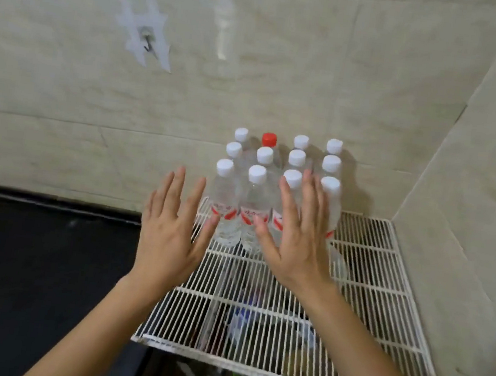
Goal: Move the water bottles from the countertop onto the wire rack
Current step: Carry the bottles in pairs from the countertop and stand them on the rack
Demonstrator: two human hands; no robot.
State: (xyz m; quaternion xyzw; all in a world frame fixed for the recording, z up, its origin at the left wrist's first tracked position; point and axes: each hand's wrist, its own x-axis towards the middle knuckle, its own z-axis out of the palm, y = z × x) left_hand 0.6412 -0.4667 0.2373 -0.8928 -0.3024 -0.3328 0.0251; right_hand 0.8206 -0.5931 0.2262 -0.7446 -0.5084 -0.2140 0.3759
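1. While both hands hover in front of the bottle group, neither grips anything: the left hand (170, 228) is spread flat with fingers extended and slightly apart, and the right hand (295, 240) is likewise flat and empty
2. Water bottles (273, 197) stand upright in a tight block, four across and three deep, at the rear of the wire rack (363, 283), close to the tiled wall (125, 110). One bottle in the back row carries a red cap (269, 139); the others carry white caps
3. Right-hand fingers overlap the front row toward its right side; whether they touch the bottles cannot be determined. The left hand sits just beside the front-left bottle, apart from it
4. Dark countertop (29, 254) lies to the left of the rack. No upright bottle is visible on it; a blurred pale object at its far left edge cannot be identified
5. Judged step: final alignment or release of the group, with the transfer apparently complete or nearly so
6. Next move, as a judgement: if alignment is required, apply light, even pressure with both palms, because the rack wires give narrow footing and a tall bottle may tip. Check the countertop outside the view for remaining bottles
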